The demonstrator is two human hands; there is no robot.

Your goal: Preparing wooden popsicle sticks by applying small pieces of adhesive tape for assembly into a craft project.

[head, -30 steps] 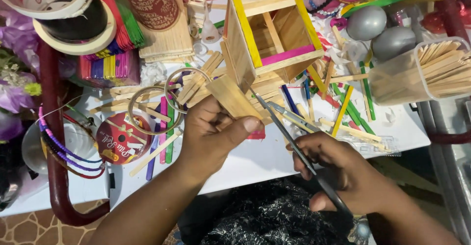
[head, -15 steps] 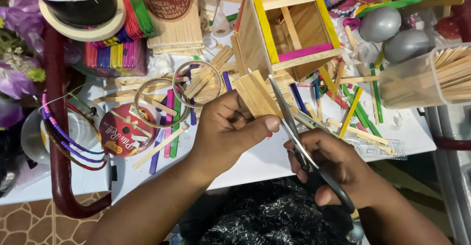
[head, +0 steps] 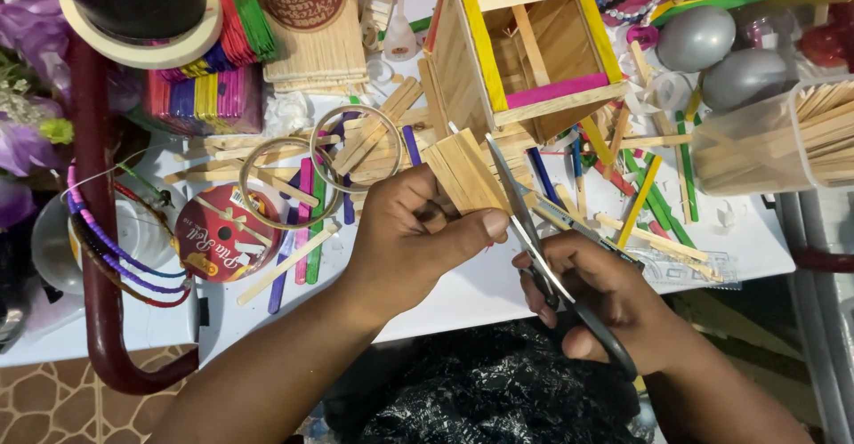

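Here the left hand (head: 405,244) is closed around a panel (head: 467,175) of glued sticks jutting up and away past its thumb, long axis running toward the stick house (head: 525,48), while the right hand (head: 605,297) grips scissors (head: 534,239) against the panel's right edge.

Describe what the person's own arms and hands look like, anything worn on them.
Both forearms are bare as far as the picture shows, with no sleeves in view. The left hand and right hand wear no gloves. No watch, bracelet or ring shows on either. The fingernails look short and unpainted. There are no markings on either arm.
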